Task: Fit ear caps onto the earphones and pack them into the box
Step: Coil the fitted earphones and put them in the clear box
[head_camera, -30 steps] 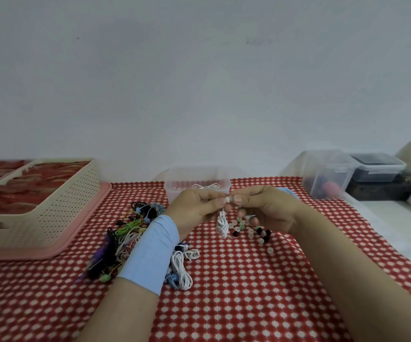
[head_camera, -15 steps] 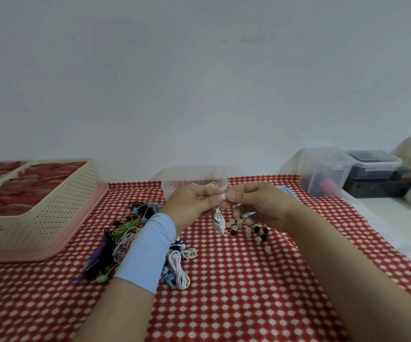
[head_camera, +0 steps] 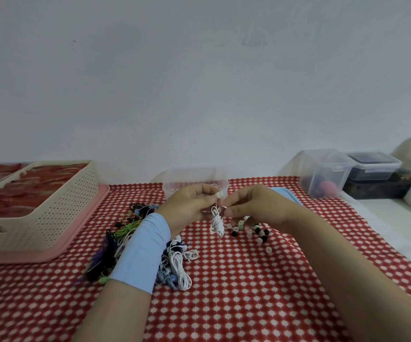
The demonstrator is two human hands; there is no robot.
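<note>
A surface (head_camera: 236,292) in red-and-white patterned cloth carries everything. At far left a cream perforated basket (head_camera: 58,213) sits on a pink tray (head_camera: 51,255). The clear plastic box (head_camera: 189,178) stands open at centre back, just behind the hands. A heap of coloured earphones (head_camera: 125,233) lies under and beside the left forearm. The left hand (head_camera: 187,206) has its grip closed on a white earphone (head_camera: 217,222) – thumb and forefinger pinch the bud end, and the wound cable hangs above the cloth. The right hand (head_camera: 256,208) has its fingers curled, their tips right at the bud; whether its grip holds anything I cannot tell. Loose ear caps (head_camera: 258,233) – black, white, pale green – lie scattered below the right hand.
</note>
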